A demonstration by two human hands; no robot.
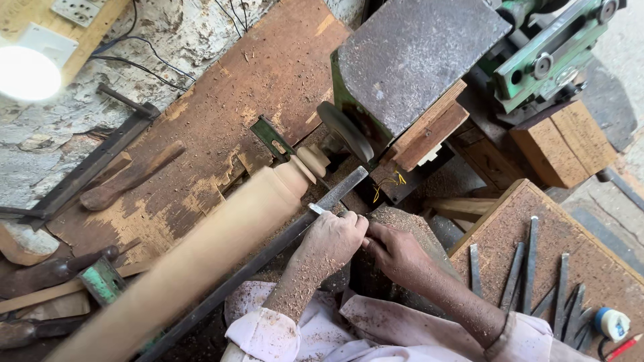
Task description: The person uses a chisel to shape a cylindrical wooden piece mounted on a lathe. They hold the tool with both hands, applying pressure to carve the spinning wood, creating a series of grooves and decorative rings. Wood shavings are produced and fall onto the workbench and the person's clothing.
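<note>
A long pale wooden spindle is mounted in a wood lathe and runs from lower left up to the headstock, its surface blurred smooth. Its upper end narrows into a rounded neck. My left hand, dusted with wood chips, presses a flat metal chisel onto the dark tool rest bar, its tip near the spindle's shoulder. My right hand sits right behind it, closed on the tool's hidden rear part. Both sleeves are rolled up.
The green lathe headstock with a dark disc stands at top centre. Several chisels lie on a sawdust-covered board at the right, beside a tape roll. Wooden handles rest on the board behind the spindle. A lamp glows top left.
</note>
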